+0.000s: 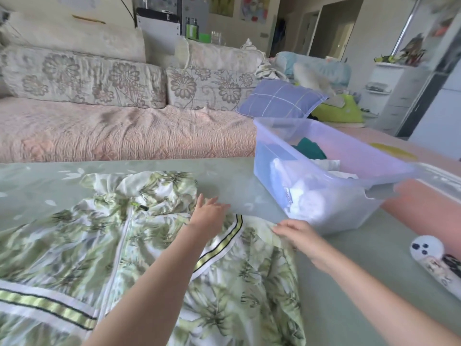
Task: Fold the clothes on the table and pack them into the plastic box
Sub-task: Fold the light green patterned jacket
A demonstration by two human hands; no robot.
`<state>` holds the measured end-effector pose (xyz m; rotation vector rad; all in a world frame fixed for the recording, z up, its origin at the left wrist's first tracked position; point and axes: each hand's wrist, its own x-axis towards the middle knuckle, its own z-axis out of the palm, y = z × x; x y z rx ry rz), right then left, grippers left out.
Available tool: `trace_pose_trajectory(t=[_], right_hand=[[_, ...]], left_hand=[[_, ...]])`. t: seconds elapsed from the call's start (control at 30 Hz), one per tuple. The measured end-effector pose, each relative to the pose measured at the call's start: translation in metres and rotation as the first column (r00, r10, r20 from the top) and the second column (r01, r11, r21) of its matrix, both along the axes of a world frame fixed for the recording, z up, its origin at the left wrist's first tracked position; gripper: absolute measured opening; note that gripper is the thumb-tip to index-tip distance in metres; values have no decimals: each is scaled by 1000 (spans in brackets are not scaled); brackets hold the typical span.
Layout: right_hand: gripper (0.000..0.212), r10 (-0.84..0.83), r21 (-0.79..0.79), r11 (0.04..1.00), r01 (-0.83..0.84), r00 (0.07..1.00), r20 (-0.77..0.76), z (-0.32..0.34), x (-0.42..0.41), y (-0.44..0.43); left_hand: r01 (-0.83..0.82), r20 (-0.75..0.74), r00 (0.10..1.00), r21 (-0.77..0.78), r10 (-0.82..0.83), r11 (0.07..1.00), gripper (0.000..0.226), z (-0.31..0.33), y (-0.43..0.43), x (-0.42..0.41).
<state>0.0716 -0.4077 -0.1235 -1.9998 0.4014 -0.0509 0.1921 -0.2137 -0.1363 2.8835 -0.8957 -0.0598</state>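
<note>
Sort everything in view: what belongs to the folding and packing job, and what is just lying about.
Job: leaf-print zip jacket, spread on the table; plastic box; white clothes and teal garment inside it; left hand and right hand at the jacket.

Lying about: blue checked pillow; white spotted item at the table's right edge; floral sofa cushions.
</note>
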Motion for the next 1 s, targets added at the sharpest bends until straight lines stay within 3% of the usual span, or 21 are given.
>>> trace_pose_trajectory(t=[0.13, 0.17, 0.27, 0.33, 0.43, 0.5, 0.57, 0.63, 0.73, 0.83, 0.93, 1.0], right_hand=[[11, -60, 253, 967, 30, 992, 110, 10, -14, -4], [9, -62, 228, 973, 31, 989, 131, 12, -17, -6], [9, -24, -72, 997, 35, 988, 150, 17, -23, -18], [22, 48, -219, 975, -45, 999, 9, 23, -27, -24], [47, 219, -77, 963, -259, 915, -338, 36, -37, -28], [53, 294, 94, 955, -280, 880, -372, 46, -42, -36], [46, 315, 138, 949, -285, 893, -322, 52, -44, -47], [21, 239, 32, 970, -240, 931, -276, 47, -46, -55], [57, 137, -380, 898, -221, 962, -236, 25, -45, -59], [47, 98, -298, 942, -153, 977, -191, 21, -50, -61], [65, 125, -259, 937, -236, 916, -381, 22, -66, -73], [60, 172, -262, 913, -314, 876, -451, 22, -82, -82]], left_hand=[[-91, 94, 991, -24, 93, 996, 59, -5, 11, 15], [-95, 85, 992, -24, 96, 995, 58, -6, 16, 18], [-101, 65, 993, -29, 103, 994, 45, -10, 27, 27], [-136, 95, 986, -36, 139, 990, 35, -15, 31, 33], [-226, 165, 959, -55, 232, 973, 27, -18, 29, 39], [-300, 247, 917, -93, 314, 949, 24, -14, 24, 41], [-333, 318, 869, -188, 378, 924, 24, -8, 18, 43], [-324, 333, 857, -246, 393, 914, 27, -5, 12, 43], [-312, 308, 857, -327, 412, 892, 54, -10, 7, 31], [-180, 244, 926, -383, 287, 906, 59, -6, -3, -6], [-47, 76, 994, -337, 77, 940, 37, 4, -14, -71], [4, -42, 999, -330, -19, 944, 35, 5, -17, -117]])
